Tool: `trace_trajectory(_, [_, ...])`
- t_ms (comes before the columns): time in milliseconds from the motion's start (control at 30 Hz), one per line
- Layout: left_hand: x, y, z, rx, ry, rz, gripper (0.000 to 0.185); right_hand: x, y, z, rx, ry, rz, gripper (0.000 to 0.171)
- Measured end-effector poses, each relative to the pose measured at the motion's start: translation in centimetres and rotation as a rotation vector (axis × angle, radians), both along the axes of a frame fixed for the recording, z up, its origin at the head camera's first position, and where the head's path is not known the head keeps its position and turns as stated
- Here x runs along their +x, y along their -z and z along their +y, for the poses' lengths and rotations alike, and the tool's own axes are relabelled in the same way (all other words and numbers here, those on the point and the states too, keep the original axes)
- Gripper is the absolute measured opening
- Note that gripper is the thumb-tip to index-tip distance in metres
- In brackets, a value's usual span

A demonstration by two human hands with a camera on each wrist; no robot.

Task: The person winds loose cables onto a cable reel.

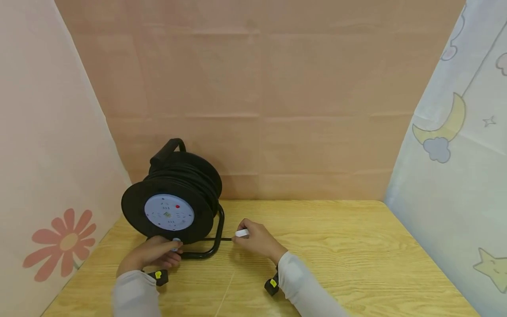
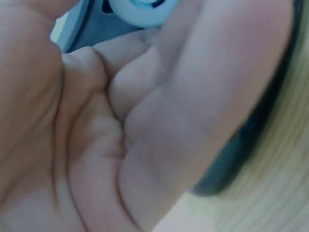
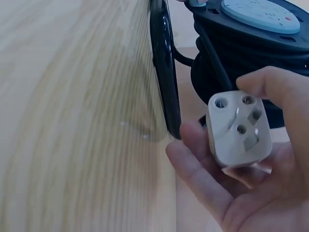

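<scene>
A black cable reel [image 1: 206, 193] stands at the left of the table, with black cable wound between its flanges and a pale socket disc [image 1: 169, 212] on its front. At the front flange's lower edge, my left hand [image 1: 156, 254] grips a small pale knob [image 1: 176, 245]; the left wrist view shows the curled fingers close up. Right of the reel's stand, my right hand [image 1: 255, 237] holds a white plug [image 3: 239, 128] between thumb and fingers. Its metal pins face the right wrist camera. A length of black cable [image 1: 225, 239] stretches from the reel to this plug.
A black tubular stand [image 1: 219, 229] supports the reel on the wood-grain table [image 1: 340, 246]. The reel's carrying handle [image 1: 166, 151] points up and back. Behind hangs a tan cloth [image 1: 277, 110], and printed cloths flank both sides.
</scene>
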State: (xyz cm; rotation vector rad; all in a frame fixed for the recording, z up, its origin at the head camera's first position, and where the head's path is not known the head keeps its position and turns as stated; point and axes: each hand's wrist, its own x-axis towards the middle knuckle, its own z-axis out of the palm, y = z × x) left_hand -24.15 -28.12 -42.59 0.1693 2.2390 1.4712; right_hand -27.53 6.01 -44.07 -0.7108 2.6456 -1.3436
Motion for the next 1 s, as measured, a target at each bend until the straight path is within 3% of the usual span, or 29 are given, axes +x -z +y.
trace_trajectory(167, [0.0, 0.4, -1.0, -0.011, -0.023, 0.052, 0.05, -0.3, -0.1, -1.3, 0.042, 0.028, -0.039, 0.025])
trace_trajectory(400, [0.3, 0.8, -2.0, -0.093, -0.159, 0.121, 0.053, -0.2, -0.4, -2.9, 0.046, 0.028, -0.033, 0.024])
trace_trajectory(633, [0.7, 0.9, -2.5, -0.164, -0.296, 0.148, 0.053, -0.2, -0.3, -4.2, 0.099, -0.012, 0.054, 0.022])
trace_trajectory(800, [1.0, 1.0, -3.2, -0.182, -0.359, 0.172, 0.054, -0.4, 0.1, -5.1, 0.191, -0.011, 0.128, 0.025])
trace_trajectory(1000, [1.0, 0.7, -3.9, -0.166, -0.399, 0.191, 0.057, -0.6, -0.1, -6.0, 0.199, 0.0, 0.157, 0.03])
